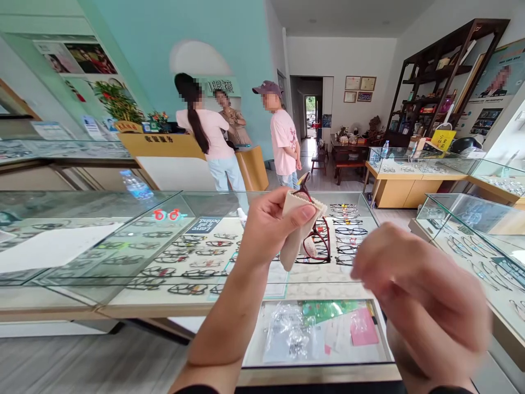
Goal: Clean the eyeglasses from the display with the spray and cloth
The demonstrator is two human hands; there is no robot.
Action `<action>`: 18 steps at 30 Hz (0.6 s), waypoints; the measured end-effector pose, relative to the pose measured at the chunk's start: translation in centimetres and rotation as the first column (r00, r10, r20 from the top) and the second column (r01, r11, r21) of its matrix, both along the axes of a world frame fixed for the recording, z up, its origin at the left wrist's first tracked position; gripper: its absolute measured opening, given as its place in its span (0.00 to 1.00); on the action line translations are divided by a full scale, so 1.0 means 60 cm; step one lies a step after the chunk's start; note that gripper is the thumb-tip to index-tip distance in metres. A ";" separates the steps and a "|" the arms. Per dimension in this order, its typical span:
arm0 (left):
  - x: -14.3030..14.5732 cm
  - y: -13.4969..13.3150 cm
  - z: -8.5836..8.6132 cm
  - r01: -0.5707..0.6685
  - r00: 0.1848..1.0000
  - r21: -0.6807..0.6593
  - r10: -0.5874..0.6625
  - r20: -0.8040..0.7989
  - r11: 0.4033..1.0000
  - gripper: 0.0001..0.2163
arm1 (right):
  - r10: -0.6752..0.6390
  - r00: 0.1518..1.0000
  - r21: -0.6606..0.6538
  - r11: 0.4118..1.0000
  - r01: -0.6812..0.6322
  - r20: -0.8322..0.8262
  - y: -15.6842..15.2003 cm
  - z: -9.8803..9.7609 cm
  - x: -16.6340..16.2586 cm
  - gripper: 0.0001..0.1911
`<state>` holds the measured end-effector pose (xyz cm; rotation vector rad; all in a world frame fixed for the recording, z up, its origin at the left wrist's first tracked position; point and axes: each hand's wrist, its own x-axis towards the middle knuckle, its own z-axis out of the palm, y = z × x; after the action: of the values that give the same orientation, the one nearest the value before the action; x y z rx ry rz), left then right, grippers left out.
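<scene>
My left hand (268, 227) is raised over the glass display counter (123, 257) and pinches a beige cleaning cloth (296, 230) around a pair of dark red glasses (318, 238). The folded frame hangs from the cloth, with one temple sticking up. My right hand (422, 298) is close to the camera at the lower right, blurred by motion, fingers curled, apart from the glasses. Whether it holds anything is unclear.
The counter holds rows of spectacle frames (176, 257) under glass, and a lower tray (320, 328) has plastic bags and cards. More glass cases (471, 230) stand at the right. Three people (213, 137) stand by a yellow reception desk (164, 148). A dark shelf (438, 82) lines the right wall.
</scene>
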<state>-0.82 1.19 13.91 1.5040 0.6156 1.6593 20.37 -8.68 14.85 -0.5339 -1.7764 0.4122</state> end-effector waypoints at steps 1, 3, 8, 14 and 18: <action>0.001 -0.002 0.000 0.003 1.000 -0.007 -0.003 -0.007 1.000 0.17 | -0.029 0.999 -0.001 1.000 0.029 0.037 0.019 0.004 -0.009 0.09; 0.002 -0.004 -0.001 0.009 1.000 -0.017 -0.009 -0.018 1.000 0.16 | -0.132 0.985 -0.068 0.988 0.140 0.108 0.057 0.008 -0.024 0.06; 0.004 -0.002 -0.002 0.003 1.000 -0.026 -0.003 -0.007 1.000 0.17 | 0.002 0.980 -0.238 0.970 0.046 0.197 0.117 -0.005 -0.042 0.10; 0.003 0.006 -0.003 -0.036 0.999 -0.063 0.034 -0.033 0.997 0.18 | 0.291 0.956 -0.469 0.840 -0.274 -0.038 0.159 -0.020 -0.042 0.18; 0.002 0.007 -0.003 -0.046 0.996 -0.012 0.045 -0.082 0.999 0.19 | 0.381 0.917 -0.555 0.741 -0.379 -0.118 0.173 -0.026 -0.044 0.25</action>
<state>-0.72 1.61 13.70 1.5649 0.7094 1.6305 17.72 1.71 13.29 -0.5747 -1.7523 1.2645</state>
